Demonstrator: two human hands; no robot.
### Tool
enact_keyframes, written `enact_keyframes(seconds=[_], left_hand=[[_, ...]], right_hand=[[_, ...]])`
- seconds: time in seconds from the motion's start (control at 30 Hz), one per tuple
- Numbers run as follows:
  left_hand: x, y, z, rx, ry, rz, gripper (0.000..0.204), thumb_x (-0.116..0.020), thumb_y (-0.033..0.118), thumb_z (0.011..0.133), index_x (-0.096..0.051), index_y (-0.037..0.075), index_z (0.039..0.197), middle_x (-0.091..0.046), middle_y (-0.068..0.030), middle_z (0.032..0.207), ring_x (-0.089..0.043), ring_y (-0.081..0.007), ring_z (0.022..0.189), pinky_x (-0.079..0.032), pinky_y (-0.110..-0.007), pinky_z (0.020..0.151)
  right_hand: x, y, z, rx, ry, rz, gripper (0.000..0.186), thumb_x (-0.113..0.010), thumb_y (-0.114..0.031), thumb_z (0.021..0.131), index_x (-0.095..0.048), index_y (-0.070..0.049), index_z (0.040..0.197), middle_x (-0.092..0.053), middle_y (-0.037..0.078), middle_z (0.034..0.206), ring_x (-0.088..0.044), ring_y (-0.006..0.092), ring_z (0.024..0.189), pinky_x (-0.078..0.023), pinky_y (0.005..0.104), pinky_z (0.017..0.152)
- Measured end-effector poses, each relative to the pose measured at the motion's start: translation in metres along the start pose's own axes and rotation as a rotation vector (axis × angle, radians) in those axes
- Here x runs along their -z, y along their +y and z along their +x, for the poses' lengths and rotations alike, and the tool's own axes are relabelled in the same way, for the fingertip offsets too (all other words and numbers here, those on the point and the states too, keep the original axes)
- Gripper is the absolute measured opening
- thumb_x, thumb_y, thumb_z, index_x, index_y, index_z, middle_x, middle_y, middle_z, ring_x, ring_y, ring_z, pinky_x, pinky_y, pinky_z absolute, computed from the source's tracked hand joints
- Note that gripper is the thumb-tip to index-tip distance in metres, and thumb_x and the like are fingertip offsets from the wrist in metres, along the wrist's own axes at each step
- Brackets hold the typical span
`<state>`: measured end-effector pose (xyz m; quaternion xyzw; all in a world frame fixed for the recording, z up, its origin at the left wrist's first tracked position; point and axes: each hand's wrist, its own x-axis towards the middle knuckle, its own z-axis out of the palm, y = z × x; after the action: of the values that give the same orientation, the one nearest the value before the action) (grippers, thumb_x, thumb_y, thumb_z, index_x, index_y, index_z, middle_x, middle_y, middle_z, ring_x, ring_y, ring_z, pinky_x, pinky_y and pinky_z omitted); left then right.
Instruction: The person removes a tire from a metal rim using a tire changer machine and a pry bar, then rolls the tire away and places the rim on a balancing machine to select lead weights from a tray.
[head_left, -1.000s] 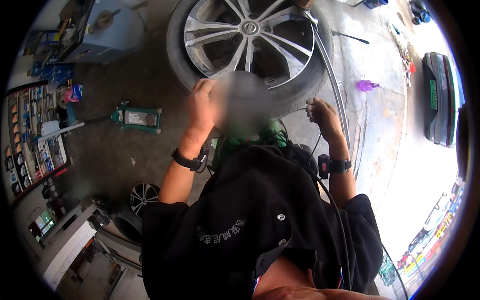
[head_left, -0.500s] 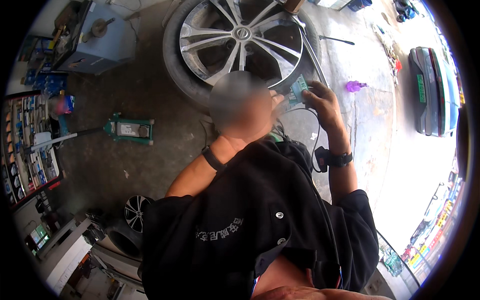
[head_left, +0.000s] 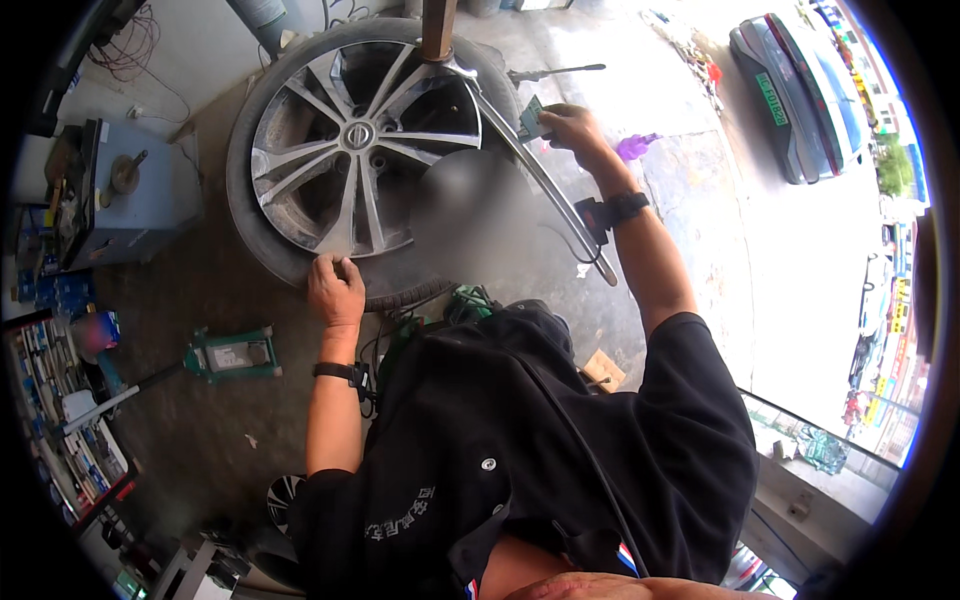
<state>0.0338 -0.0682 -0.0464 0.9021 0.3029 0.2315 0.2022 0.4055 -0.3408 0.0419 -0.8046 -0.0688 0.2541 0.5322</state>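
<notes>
A tyre on a silver spoked alloy wheel (head_left: 357, 136) lies flat in front of me. My left hand (head_left: 337, 290) is at the near edge of the rim, above the tyre sidewall, with thumb and fingers pressed together; whatever is between them cannot be made out. Beyond the right side of the tyre, my right hand (head_left: 573, 132) pinches a small flat green packet (head_left: 531, 118). A long metal bar (head_left: 545, 180) slants from the rim's far right edge past my right wrist. A grey blurred patch hides the right part of the wheel.
A brown post (head_left: 437, 30) rises at the wheel's far edge. A green floor jack (head_left: 233, 355) stands left, near a blue-grey cabinet (head_left: 140, 195). A purple thing (head_left: 636, 147) lies on the floor right of my hand. A car (head_left: 800, 100) is parked at far right.
My hands have moved apart: the left to the rim's near edge, the right forward and left with the green packet. My view has shifted, showing more of the wheel and bar.
</notes>
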Motion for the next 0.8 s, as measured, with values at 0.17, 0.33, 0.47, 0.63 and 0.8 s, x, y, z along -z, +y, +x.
enact_keyframes(seconds=[0.17, 0.33, 0.47, 0.63, 0.8], left_hand=[[-0.005, 0.004, -0.002, -0.090, 0.089, 0.063, 0.012, -0.058, 0.012, 0.086, -0.053, 0.006, 0.095, -0.057, -0.0131, 0.089, -0.057, -0.0376, 0.086, -0.046, -0.047, 0.076], [-0.007, 0.005, -0.003, -0.113, 0.080, 0.043, 0.013, -0.053, 0.006, 0.082, -0.053, 0.005, 0.095, -0.057, -0.0144, 0.090, -0.056, -0.0390, 0.086, -0.045, -0.047, 0.078], [-0.003, 0.008, -0.003, -0.102, 0.093, 0.061, 0.016, -0.050, 0.003, 0.079, -0.053, 0.004, 0.095, -0.056, -0.0154, 0.090, -0.055, -0.0395, 0.085, -0.044, -0.047, 0.078], [-0.005, 0.005, -0.001, -0.117, 0.100, 0.048, 0.016, -0.048, 0.002, 0.078, -0.054, 0.003, 0.092, -0.055, -0.0158, 0.087, -0.055, -0.0389, 0.083, -0.044, -0.047, 0.077], [-0.004, 0.009, 0.003, -0.132, 0.102, 0.056, 0.016, -0.047, 0.002, 0.078, -0.054, 0.003, 0.092, -0.056, -0.0154, 0.087, -0.054, -0.0380, 0.081, -0.044, -0.047, 0.076]], right_hand=[[-0.007, 0.009, 0.060, 0.078, -0.038, -0.112, 0.033, -0.069, -0.025, 0.090, -0.070, 0.001, 0.110, -0.069, 0.006, 0.086, -0.063, 0.0124, 0.068, -0.051, 0.0261, 0.059], [-0.012, 0.027, 0.129, 0.349, -0.016, -0.482, 0.031, -0.073, -0.033, 0.085, -0.074, -0.011, 0.107, -0.073, 0.010, 0.094, -0.068, 0.0219, 0.079, -0.054, 0.0355, 0.069], [-0.030, 0.032, 0.139, 0.417, 0.140, -0.731, 0.039, -0.077, -0.038, 0.080, -0.068, -0.016, 0.112, -0.067, 0.017, 0.109, -0.063, 0.0358, 0.104, -0.050, 0.0444, 0.088], [-0.048, 0.020, 0.121, 0.383, -0.018, -0.727, 0.037, -0.073, -0.036, 0.083, -0.064, -0.011, 0.108, -0.065, 0.019, 0.109, -0.063, 0.0387, 0.101, -0.050, 0.0470, 0.086], [-0.048, 0.014, 0.127, 0.401, -0.070, -0.660, 0.038, -0.068, -0.038, 0.088, -0.062, -0.004, 0.102, -0.067, 0.022, 0.096, -0.065, 0.0410, 0.094, -0.051, 0.0474, 0.080]])
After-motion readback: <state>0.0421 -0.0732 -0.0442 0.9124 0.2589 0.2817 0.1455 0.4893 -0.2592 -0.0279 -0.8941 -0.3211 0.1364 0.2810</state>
